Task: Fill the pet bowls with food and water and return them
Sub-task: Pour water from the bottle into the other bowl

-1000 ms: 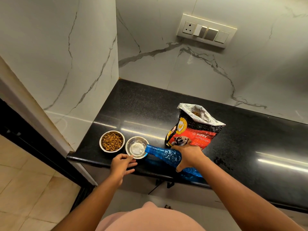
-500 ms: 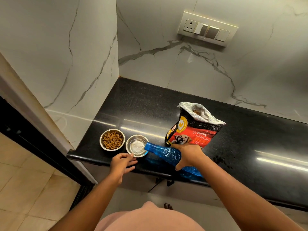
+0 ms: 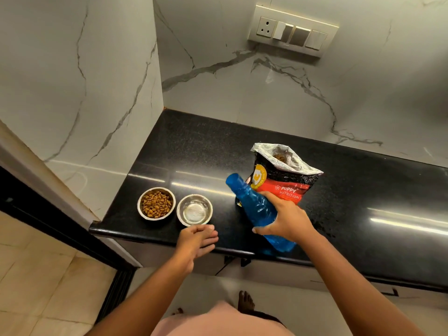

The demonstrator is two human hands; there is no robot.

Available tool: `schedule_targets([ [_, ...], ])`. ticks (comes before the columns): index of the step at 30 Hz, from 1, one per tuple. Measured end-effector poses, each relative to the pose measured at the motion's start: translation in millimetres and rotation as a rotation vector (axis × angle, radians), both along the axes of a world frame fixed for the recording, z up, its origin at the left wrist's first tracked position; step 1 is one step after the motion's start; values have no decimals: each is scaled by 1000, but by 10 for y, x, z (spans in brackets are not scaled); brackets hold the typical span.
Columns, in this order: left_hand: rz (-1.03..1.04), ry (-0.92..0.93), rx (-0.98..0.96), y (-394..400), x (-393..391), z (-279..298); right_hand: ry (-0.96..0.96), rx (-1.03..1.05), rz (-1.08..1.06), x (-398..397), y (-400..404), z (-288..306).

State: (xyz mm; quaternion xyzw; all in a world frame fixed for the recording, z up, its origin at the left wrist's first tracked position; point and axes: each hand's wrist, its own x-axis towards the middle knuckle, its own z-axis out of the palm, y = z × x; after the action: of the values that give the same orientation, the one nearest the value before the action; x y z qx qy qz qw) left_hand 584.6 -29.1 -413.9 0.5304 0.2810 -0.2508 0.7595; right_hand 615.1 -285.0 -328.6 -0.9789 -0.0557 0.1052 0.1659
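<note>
Black speckled stone forms the worktop [image 3: 194, 146], set in a corner of white veined wall. Near its front edge stand two steel bowls just beside each other: the food bowl [image 3: 156, 203] heaped with brown kibble, and at its 3 o'clock the water bowl [image 3: 194, 210] holding clear water. The left hand [image 3: 196, 241] hovers at the water bowl's 6 o'clock, fingers loosely curled and holding nothing, just short of the rim. The right hand [image 3: 284, 218] is wrapped around the middle of a blue bottle [image 3: 257, 209], which tilts with its mouth up toward 11 o'clock, clear of the water bowl. Behind the bottle, at its 1 o'clock, a kibble bag [image 3: 286, 175] stands upright with its top open, pellets visible inside.
</note>
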Motion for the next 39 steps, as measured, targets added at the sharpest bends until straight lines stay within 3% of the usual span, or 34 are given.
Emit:
schedule_targets([
  [8,-345,-366,237,-853,116,411,25,552,-274,-322,-666,20],
  [13,-453,-446,280,-1523,173,520,-41,689,-384,-436,-1216,-33],
  [24,-468,-378,306,-2772,176,610,-152,678,-354,-211,-2116,-100],
  [34,-331,-290,433,-2882,12,495,-154,686,-290,-210,-2288,-338],
  [36,-307,-275,446,-2854,-33,478,-120,589,-315,-226,-2291,-396],
  [39,-286,-249,454,-2777,-112,482,86,185,-397,-300,-2339,-472],
])
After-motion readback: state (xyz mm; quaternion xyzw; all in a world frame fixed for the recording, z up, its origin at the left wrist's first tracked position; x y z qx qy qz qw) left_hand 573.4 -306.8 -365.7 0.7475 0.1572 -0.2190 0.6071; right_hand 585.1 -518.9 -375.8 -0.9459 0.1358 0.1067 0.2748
